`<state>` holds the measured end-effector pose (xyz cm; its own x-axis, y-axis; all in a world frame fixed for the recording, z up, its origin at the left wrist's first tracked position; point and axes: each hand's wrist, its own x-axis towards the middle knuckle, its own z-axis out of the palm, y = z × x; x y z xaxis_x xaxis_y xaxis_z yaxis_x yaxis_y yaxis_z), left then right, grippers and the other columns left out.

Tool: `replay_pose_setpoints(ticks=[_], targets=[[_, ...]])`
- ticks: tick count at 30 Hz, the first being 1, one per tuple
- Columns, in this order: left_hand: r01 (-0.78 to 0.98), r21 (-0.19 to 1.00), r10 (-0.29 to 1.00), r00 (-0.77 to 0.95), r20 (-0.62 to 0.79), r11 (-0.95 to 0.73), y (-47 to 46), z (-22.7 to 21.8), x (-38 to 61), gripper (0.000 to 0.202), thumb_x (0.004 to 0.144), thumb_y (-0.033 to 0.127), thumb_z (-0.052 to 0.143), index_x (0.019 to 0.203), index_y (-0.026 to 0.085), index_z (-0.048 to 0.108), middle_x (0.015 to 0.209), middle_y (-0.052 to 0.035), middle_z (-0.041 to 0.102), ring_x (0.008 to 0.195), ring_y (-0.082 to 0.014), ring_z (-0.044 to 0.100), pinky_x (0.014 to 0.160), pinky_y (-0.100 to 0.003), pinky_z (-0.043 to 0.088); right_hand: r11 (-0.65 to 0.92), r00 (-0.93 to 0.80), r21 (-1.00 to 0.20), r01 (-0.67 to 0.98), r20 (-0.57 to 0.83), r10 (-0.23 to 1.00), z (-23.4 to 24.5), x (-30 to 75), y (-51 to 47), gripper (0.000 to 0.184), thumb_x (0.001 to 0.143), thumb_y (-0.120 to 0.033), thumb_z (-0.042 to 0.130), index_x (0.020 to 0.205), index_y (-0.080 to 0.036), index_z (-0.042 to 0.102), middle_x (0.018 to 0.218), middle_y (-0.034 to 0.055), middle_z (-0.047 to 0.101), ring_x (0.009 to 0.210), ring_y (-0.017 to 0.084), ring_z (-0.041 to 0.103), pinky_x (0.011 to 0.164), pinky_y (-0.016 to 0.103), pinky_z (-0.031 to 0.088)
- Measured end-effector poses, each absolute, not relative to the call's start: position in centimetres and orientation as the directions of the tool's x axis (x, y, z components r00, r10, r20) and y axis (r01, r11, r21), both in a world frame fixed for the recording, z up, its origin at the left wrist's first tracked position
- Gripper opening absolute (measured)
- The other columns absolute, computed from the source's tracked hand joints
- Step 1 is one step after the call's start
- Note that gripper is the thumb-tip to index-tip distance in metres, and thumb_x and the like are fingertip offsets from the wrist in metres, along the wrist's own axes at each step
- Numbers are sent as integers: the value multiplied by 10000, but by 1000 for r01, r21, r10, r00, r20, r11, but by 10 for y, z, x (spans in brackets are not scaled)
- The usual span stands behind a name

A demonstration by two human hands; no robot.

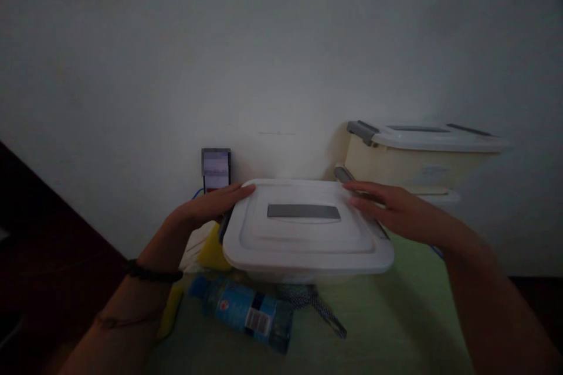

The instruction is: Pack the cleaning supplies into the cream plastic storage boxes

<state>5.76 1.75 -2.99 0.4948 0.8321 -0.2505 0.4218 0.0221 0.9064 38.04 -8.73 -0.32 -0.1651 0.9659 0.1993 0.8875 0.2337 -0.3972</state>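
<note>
A storage box with a white lid [303,246] and a grey handle [303,211] set in its top is in front of me, over the green surface. My left hand [215,204] grips its left side, fingertips at the far left corner of the lid. At the opposite side my right hand [398,211] holds the box, its fingers along the right edge of the lid near the grey latch. Just in front lies a plastic bottle [246,310] on its side, with a blue cap and blue label. A dark patterned strap [325,313] trails out beside the bottle.
More lidded storage boxes [396,161] are stacked against the wall at the right. A phone [216,171] with a lit screen leans on the wall, left of centre. Something yellow [214,253] sits beside the held box. The green surface [422,316] extends to the right.
</note>
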Motion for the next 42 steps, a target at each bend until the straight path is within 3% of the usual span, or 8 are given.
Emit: replay_pose_setpoints(ticks=[4,7,10,15,21,32,38,42], targets=[[453,891,818,505,-275,20,18,-28,51,620,754,605,583,1231,211,541,982,-78,695,766,-207,641,516,-241,478,51,-19,-301,952,108,994,7,390,-102,522,849,-492,410,1133,-134,662,1115,159,694,929,321,684,836,491,525],[388,920,796,540,-272,51,17,-27,51,592,773,563,590,1238,200,542,1044,-90,689,839,-212,649,600,-261,510,-126,127,-370,920,-22,992,9,389,-105,496,838,-540,426,928,-150,720,837,152,744,581,259,695,566,413,566],[376,925,790,551,-267,51,18,-28,49,549,787,545,581,1206,191,563,1039,-91,691,895,-222,648,679,-288,525,-241,200,-478,845,-136,970,7,385,-102,487,811,-589,476,776,-164,710,713,133,721,554,240,682,461,350,556],[420,908,804,535,-259,13,20,-27,40,497,774,532,591,1133,189,585,955,-67,698,869,-223,649,704,-302,524,-195,35,-751,630,-224,974,5,374,-96,482,832,-592,476,988,-178,668,809,86,695,615,193,671,449,296,580],[500,866,835,477,-273,-2,15,-20,39,467,779,528,573,1126,216,588,909,-47,683,782,-206,633,536,-233,462,-183,15,-837,515,-205,979,1,374,-92,499,836,-514,542,1217,-192,522,603,-17,595,410,90,537,369,195,484],[629,757,869,460,-182,-174,10,-14,51,624,804,566,474,1330,230,479,977,-87,707,755,-258,662,569,-301,498,-167,14,-723,671,-213,977,-3,365,-88,589,731,-654,579,1069,-174,545,600,-24,541,424,89,462,319,194,339],[736,607,929,371,10,-300,6,-15,65,682,817,525,438,1355,108,450,1378,-184,497,1230,-357,488,1019,-415,351,-91,25,-665,741,-108,994,-5,367,-89,568,715,-645,596,1060,-193,600,773,64,690,632,192,637,420,250,467],[744,596,941,332,64,-303,0,-12,70,635,866,501,353,1329,80,460,1406,-194,459,1304,-345,405,1086,-433,242,-49,6,-673,738,-66,998,-2,363,-90,595,747,-647,558,1122,-186,572,992,88,709,856,248,668,631,309,555]])
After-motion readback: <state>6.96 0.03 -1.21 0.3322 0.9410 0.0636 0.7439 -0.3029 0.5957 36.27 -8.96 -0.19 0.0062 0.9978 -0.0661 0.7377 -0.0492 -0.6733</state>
